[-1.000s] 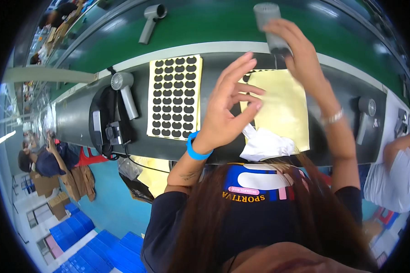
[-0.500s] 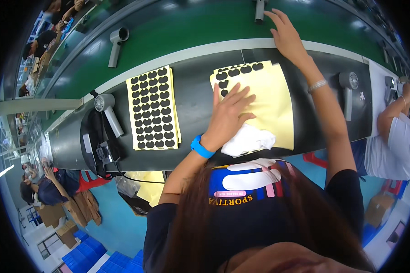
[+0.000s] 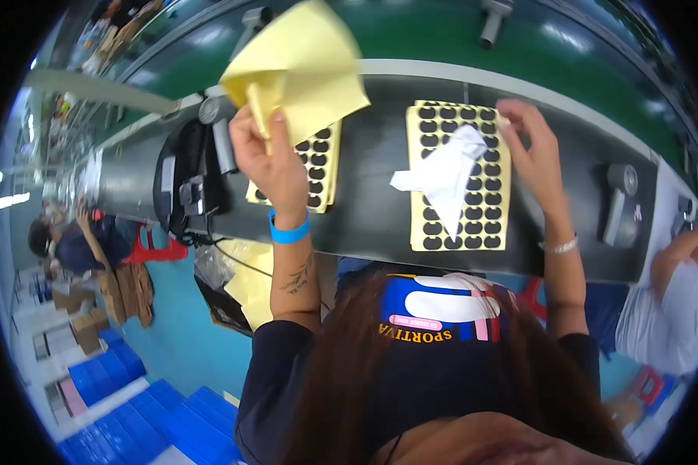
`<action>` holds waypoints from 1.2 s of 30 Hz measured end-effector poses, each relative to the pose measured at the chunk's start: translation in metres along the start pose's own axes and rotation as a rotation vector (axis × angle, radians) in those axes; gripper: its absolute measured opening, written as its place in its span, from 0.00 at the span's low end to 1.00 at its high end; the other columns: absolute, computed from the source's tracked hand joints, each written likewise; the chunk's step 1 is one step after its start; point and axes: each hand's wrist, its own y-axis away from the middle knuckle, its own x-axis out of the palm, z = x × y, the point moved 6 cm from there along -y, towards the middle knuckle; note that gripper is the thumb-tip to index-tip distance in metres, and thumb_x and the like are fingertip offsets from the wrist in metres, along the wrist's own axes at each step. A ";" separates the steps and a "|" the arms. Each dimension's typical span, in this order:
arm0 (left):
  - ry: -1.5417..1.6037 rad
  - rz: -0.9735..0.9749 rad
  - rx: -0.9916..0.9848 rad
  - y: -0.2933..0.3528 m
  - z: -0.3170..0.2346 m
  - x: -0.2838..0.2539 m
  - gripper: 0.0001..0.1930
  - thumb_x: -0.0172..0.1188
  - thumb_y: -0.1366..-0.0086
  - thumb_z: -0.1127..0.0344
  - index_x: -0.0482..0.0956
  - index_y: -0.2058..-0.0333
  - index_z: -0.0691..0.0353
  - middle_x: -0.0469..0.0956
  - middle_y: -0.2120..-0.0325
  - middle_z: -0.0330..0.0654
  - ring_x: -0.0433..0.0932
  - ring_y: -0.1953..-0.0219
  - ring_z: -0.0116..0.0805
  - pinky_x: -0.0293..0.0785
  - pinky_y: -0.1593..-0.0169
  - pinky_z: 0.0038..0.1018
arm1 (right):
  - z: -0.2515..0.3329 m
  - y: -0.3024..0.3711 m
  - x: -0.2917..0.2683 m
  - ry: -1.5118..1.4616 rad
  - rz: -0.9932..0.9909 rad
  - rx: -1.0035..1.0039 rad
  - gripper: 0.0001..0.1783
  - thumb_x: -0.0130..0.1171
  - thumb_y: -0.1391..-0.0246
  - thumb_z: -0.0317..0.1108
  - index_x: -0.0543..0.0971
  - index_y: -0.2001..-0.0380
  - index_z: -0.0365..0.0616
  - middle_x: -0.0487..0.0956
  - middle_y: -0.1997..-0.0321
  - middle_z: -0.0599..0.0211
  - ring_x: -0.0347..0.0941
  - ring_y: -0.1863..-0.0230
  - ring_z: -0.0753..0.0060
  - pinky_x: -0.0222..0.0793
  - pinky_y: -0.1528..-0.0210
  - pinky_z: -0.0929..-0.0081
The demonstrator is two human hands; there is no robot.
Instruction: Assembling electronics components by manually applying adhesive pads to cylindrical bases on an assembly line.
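My left hand is closed on a plain yellow backing sheet, which is raised and bent above the bench. Below that sheet, partly covered by it, lies a stack of sticker sheets with black rounded stickers. A second stack of sticker sheets lies in front of me to the right. My right hand has its fingertips pinched at the far right corner of this second stack. Across the middle of the same stack rests a crumpled white cloth, hiding some of the stickers.
Grey handheld fans lie on the black bench at right and left, others on the green belt. A black case with a cable sits at bench left. Below is a box holding yellow paper. People sit at both sides.
My left hand has moved left and up, carrying the yellow sheet off the right stack and uncovering its stickers. My right hand has come back from beside the belt's fan to the stack's corner.
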 end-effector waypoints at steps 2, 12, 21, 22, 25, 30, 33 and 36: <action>0.012 -0.075 0.050 -0.005 0.002 -0.056 0.10 0.50 0.40 0.83 0.59 0.69 0.62 0.69 0.60 0.46 0.69 0.60 0.28 0.65 0.51 0.23 | 0.016 0.011 0.025 0.085 0.163 -0.062 0.21 0.60 0.51 0.25 0.73 0.52 0.39 0.74 0.50 0.59 0.71 0.50 0.64 0.65 0.47 0.73; -0.780 -0.803 0.460 0.047 -0.077 -0.294 0.15 0.48 0.41 0.81 0.65 0.53 0.69 0.69 0.57 0.48 0.72 0.56 0.38 0.72 0.52 0.33 | 0.003 0.038 0.071 0.377 0.388 -0.163 0.26 0.63 0.52 0.36 0.74 0.47 0.50 0.65 0.37 0.61 0.57 0.35 0.53 0.52 0.35 0.61; -1.426 -0.921 -0.393 0.148 0.055 -0.446 0.35 0.61 0.49 0.63 0.59 0.45 0.72 0.62 0.47 0.62 0.64 0.47 0.60 0.61 0.42 0.46 | 0.002 0.036 0.069 0.409 0.358 -0.146 0.24 0.61 0.51 0.37 0.74 0.48 0.49 0.66 0.37 0.64 0.57 0.35 0.55 0.51 0.35 0.62; -1.322 -0.747 -0.675 0.163 0.085 -0.440 0.37 0.62 0.50 0.61 0.61 0.44 0.72 0.60 0.43 0.59 0.60 0.42 0.59 0.58 0.41 0.46 | -0.002 0.037 0.066 0.409 0.360 -0.138 0.24 0.61 0.50 0.37 0.74 0.49 0.49 0.66 0.38 0.63 0.57 0.35 0.55 0.51 0.35 0.62; -1.031 -0.750 -0.973 0.230 0.150 -0.514 0.28 0.61 0.50 0.61 0.70 0.51 0.71 0.70 0.50 0.54 0.69 0.52 0.49 0.66 0.48 0.41 | 0.003 0.037 0.068 0.368 0.359 -0.197 0.23 0.62 0.51 0.36 0.75 0.49 0.48 0.67 0.38 0.63 0.58 0.36 0.55 0.51 0.35 0.62; -1.010 -0.428 -0.705 0.197 0.131 -0.584 0.15 0.55 0.43 0.71 0.76 0.57 0.69 0.76 0.59 0.45 0.73 0.64 0.32 0.71 0.61 0.27 | 0.009 0.031 0.065 0.246 0.284 -0.302 0.16 0.61 0.52 0.27 0.78 0.57 0.43 0.74 0.46 0.62 0.66 0.42 0.57 0.60 0.41 0.64; -0.705 -0.774 -0.371 0.132 0.092 -0.489 0.13 0.54 0.41 0.73 0.75 0.56 0.69 0.75 0.59 0.44 0.74 0.64 0.30 0.72 0.61 0.24 | 0.003 0.032 0.052 0.116 0.115 -0.187 0.11 0.56 0.52 0.19 0.79 0.63 0.39 0.79 0.57 0.61 0.75 0.53 0.61 0.68 0.50 0.69; -0.592 -0.684 0.033 0.044 -0.010 -0.343 0.13 0.48 0.37 0.78 0.71 0.53 0.72 0.77 0.59 0.47 0.78 0.59 0.36 0.74 0.53 0.27 | -0.004 0.032 0.038 0.063 0.006 -0.058 0.12 0.55 0.51 0.19 0.78 0.62 0.38 0.80 0.58 0.61 0.76 0.57 0.66 0.68 0.52 0.72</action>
